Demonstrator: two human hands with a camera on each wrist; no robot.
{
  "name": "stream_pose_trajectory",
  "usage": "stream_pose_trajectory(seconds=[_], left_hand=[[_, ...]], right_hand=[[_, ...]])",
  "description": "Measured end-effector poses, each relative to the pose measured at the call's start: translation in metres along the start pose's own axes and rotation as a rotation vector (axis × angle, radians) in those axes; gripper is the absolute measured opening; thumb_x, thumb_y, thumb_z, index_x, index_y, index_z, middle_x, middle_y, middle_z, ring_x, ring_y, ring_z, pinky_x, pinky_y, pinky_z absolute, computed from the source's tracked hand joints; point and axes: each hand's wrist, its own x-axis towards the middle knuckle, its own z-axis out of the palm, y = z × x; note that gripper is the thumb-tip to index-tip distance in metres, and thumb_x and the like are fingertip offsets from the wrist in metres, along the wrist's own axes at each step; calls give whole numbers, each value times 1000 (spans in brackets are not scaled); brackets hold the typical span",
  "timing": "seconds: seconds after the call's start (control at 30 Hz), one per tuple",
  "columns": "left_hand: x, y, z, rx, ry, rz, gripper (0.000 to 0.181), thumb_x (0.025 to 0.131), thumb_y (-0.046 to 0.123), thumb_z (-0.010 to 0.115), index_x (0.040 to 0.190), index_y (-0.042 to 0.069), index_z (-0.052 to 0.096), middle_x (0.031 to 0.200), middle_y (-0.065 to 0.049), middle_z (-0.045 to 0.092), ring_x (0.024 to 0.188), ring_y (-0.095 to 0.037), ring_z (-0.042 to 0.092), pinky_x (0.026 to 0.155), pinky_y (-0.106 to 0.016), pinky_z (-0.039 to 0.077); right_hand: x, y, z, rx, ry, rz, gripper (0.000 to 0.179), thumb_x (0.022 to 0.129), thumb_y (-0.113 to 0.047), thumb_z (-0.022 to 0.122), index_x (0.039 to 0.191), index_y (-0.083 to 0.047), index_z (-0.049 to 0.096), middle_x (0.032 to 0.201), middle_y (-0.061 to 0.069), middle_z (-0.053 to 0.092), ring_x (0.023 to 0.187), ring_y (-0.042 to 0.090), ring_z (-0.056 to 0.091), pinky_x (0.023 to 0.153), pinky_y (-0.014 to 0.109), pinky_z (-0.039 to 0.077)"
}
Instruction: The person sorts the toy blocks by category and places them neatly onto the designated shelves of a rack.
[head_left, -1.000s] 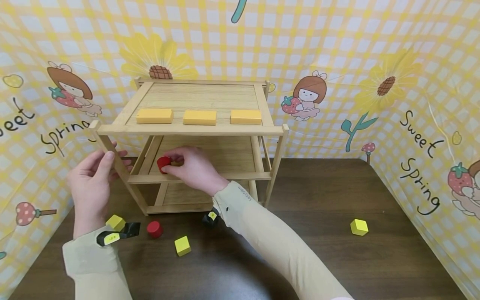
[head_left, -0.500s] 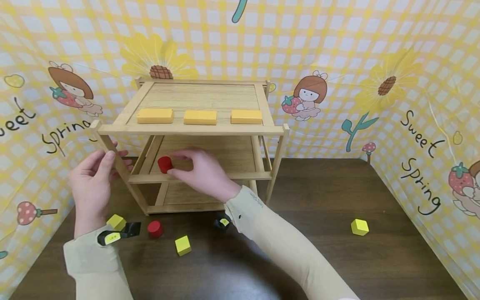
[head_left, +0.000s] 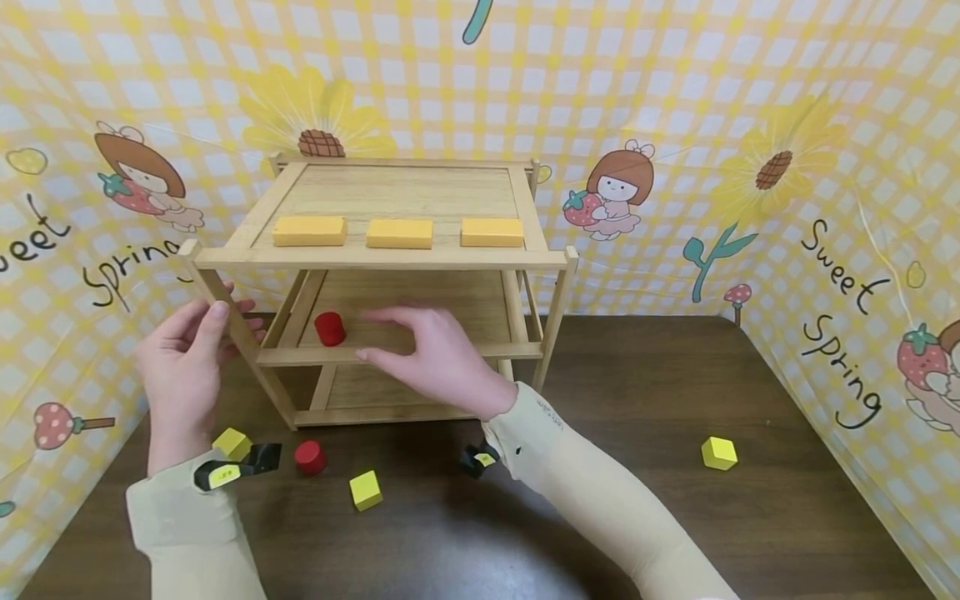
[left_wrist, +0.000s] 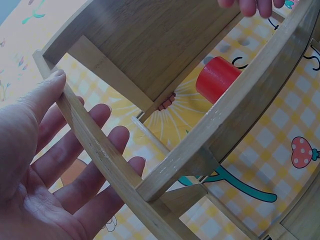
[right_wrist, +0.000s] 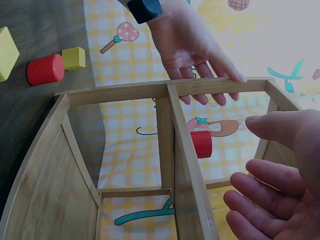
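A red cylinder block (head_left: 329, 329) stands on the middle board of a wooden shelf rack (head_left: 405, 356), near its left front corner. My right hand (head_left: 442, 354) is just right of the block, apart from it, with thumb and fingers spread and nothing between them. In the right wrist view, a gap shows between the right hand (right_wrist: 280, 185) and the red block (right_wrist: 202, 144). My left hand (head_left: 183, 367) holds the rack's left front post (left_wrist: 95, 140), thumb on one side and fingers behind it.
Three orange-yellow rectangular blocks (head_left: 400, 234) lie in a row on the top board. On the dark table (head_left: 637, 517) are a second red cylinder (head_left: 310, 457) and yellow cubes (head_left: 365, 491), one (head_left: 719, 453) far right. Patterned cloth (head_left: 675, 67) stands behind.
My right hand has let go of the red cylinder and drawn back to the right, its fingers spreading. The cylinder stays on the middle board. My left hand has not moved.
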Motion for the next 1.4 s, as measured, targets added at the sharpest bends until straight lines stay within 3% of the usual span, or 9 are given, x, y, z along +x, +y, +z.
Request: stream_pose_trajectory(seconds=[0.13,0.37,0.7,0.93,1.4], left_hand=[[-1,0,-1,-5,-3,-3,35,97,8,69,119,-18,64,112,-19,73,78,-22,75,74,-30,61],[-1,0,-1,-30,-20,3,33,98,6,68,118,-19,63,109,-19,73,78,-23,75,75,-31,61],[0,-2,-1,-51,-19,9,34,97,6,68,117,-21,62,107,-22,73,79,-24,75,74,-31,61],[0,-3,-2,-35,-21,14,37,97,6,68,119,-22,60,111,-24,72,79,-24,76,73,-30,61],[0,-2,-2,-8,-11,16,37,97,8,69,122,-19,62,110,-21,73,78,-23,75,74,-30,61]], right_hand=[[-7,2,-4,-3,8,-35,47,95,-35,75,132,-9,68,130,-2,67,123,4,57,104,21,41],[-22,4,-11,45,2,-17,45,93,-37,77,130,-12,70,128,-8,67,122,3,57,104,24,43],[-40,6,-21,76,-31,-24,43,93,-36,77,129,-13,70,126,-4,69,118,1,58,103,24,45],[-50,7,-30,94,-50,-25,45,94,-39,75,131,-13,69,127,-9,67,120,0,56,104,25,44],[-72,10,-54,97,-21,-52,40,95,-36,75,130,-18,70,127,-7,68,121,0,56,104,28,45]])
